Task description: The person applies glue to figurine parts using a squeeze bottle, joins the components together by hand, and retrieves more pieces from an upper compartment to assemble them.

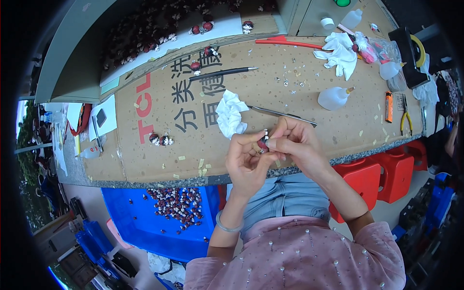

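Above the table's near edge, my left hand (245, 163) and my right hand (300, 144) meet, their fingers pinched around a small dark red and white doll figurine (263, 143). Part of it is covered by my fingertips. Just beyond my left hand lies a crumpled white cloth (230, 114). A slim metal tool (285, 116) with a pointed end lies past my right hand. Off to the left, a pair of similar figurines (160, 139) rests on the cardboard.
A blue bin (116, 212) with many figurines stands below the table at left. Beyond are a black pen (224, 73), a squeeze bottle (333, 98), white gloves (340, 54), yellow-handled pliers (406, 121) and an orange cutter (388, 107). Red stools (360, 181) stand at right.
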Tool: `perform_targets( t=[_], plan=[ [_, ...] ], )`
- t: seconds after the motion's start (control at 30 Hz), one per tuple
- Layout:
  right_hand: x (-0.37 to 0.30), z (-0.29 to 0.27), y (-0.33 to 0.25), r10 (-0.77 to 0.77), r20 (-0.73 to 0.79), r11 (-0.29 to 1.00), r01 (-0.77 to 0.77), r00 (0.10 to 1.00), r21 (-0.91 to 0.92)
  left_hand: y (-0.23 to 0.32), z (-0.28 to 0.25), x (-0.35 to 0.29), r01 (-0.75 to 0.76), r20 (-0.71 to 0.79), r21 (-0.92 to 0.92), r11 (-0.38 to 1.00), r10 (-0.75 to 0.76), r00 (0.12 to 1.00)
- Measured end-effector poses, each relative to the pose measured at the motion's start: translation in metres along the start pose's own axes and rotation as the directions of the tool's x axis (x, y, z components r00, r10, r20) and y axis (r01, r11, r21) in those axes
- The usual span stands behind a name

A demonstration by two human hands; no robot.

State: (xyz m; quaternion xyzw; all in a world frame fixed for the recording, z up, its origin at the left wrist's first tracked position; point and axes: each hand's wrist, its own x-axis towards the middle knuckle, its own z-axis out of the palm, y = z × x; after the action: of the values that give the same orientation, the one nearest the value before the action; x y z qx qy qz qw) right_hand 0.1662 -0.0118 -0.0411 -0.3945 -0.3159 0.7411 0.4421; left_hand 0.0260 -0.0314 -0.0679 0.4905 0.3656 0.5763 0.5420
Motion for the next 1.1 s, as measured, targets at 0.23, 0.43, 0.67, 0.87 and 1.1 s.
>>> perform_targets(
  t=[0.23, 0.43, 0.67, 0.87, 1.1],
  plan=[
    [-0.01, 0.002, 0.008, -0.284, -0.08, 0.943, 0.264, 0.955, -0.201, 0.0, -0.008, -0.005, 0.101, -0.033, -0.011, 0.995, -0.101, 0.994],
    [-0.014, -0.003, 0.016, -0.333, 0.012, 0.916, 0.326, 0.943, -0.234, 0.002, -0.008, -0.003, 0.044, 0.003, 0.098, 0.994, -0.044, 0.999],
    [-0.018, -0.007, 0.021, -0.337, -0.014, 0.929, 0.33, 0.941, -0.165, 0.004, -0.006, -0.004, 0.114, 0.019, 0.072, 0.991, -0.116, 0.993],
    [-0.019, -0.005, 0.02, -0.408, -0.027, 0.862, 0.375, 0.913, -0.34, 0.004, -0.002, -0.003, 0.111, -0.012, -0.071, 0.991, -0.112, 0.994],
    [-0.02, -0.005, 0.022, -0.401, -0.054, 0.876, 0.366, 0.914, -0.314, -0.001, -0.004, -0.002, 0.05, 0.014, -0.033, 0.998, -0.05, 0.999]
  ],
)
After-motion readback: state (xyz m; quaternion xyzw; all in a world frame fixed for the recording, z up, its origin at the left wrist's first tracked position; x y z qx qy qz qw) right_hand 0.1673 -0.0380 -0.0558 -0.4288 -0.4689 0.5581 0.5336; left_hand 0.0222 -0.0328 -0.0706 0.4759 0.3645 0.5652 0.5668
